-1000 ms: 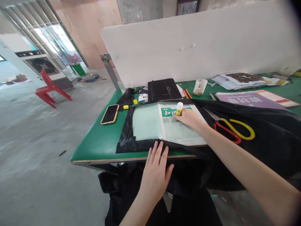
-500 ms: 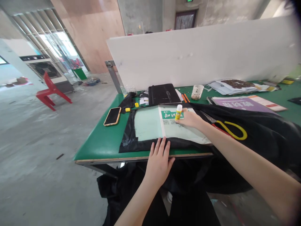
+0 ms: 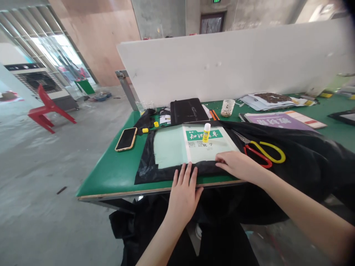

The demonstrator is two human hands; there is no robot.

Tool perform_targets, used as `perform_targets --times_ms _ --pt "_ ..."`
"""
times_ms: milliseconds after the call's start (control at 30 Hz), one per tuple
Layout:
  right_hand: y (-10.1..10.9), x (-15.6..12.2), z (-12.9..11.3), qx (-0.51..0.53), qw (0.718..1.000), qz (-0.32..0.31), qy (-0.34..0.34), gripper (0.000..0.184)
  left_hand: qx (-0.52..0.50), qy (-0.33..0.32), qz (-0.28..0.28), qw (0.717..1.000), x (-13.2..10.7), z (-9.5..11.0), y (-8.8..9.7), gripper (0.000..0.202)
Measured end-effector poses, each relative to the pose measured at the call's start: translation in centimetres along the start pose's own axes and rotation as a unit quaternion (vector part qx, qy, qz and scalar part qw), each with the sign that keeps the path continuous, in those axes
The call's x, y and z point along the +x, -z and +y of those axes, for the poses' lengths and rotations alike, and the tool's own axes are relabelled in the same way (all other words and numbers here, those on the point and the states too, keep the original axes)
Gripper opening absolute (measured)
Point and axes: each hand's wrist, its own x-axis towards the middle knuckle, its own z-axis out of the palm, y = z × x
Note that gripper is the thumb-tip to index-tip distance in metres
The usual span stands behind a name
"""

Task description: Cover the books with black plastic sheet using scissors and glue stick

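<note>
Black fabric (image 3: 206, 169) lies on the desk (image 3: 108, 170) beneath a book (image 3: 194, 154), its near strip running left to right. Left hand (image 3: 183, 195) lies flat, fingertips on the strip; right hand (image 3: 240, 166), apart, curls over it further right; whether pinching, I cannot tell.

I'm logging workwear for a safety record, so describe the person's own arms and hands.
Both the left hand and the right hand are bare, with slim fingers and no gloves, rings or watch visible. The forearms are uncovered too: no sleeves show, and no markings can be made out.
</note>
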Motion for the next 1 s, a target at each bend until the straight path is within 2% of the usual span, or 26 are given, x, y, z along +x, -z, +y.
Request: perform_targets --times_ms 100,233,400,600,767,933,1000 --pt "-0.1 0.5 0.7 -0.013 1.000 0.002 -0.027 0.025 0.000 -0.003 -0.001 1.000 0.3 0.0 0.0 0.053" --pt "-0.6 0.9 0.9 -0.083 0.994 0.005 -0.077 0.029 -0.012 -0.014 -0.006 1.000 0.6 -0.4 0.1 0.051" --pt "-1.1 0.8 0.6 -0.102 0.993 0.030 -0.056 0.020 -0.044 -0.032 -0.026 0.998 0.6 -1.6 1.1 0.053" --pt "-1.8 0.1 0.0 -0.103 0.992 0.068 -0.031 0.014 -0.067 -0.031 0.001 0.997 -0.5 -3.4 1.9 0.052" --pt "-2.1 -0.4 -0.2 -0.100 0.989 0.112 -0.007 0.022 -0.062 -0.028 0.012 0.998 -2.1 -5.1 2.4 0.050" --pt "-1.7 -0.4 -1.4 -0.065 0.988 0.141 0.015 0.031 -0.038 -0.033 -0.012 0.999 -3.5 -6.6 2.9 0.049" --pt "-1.4 0.0 -1.8 -0.045 0.989 0.141 -0.004 0.032 -0.034 -0.037 -0.026 0.998 -3.8 -6.9 2.8 0.049"
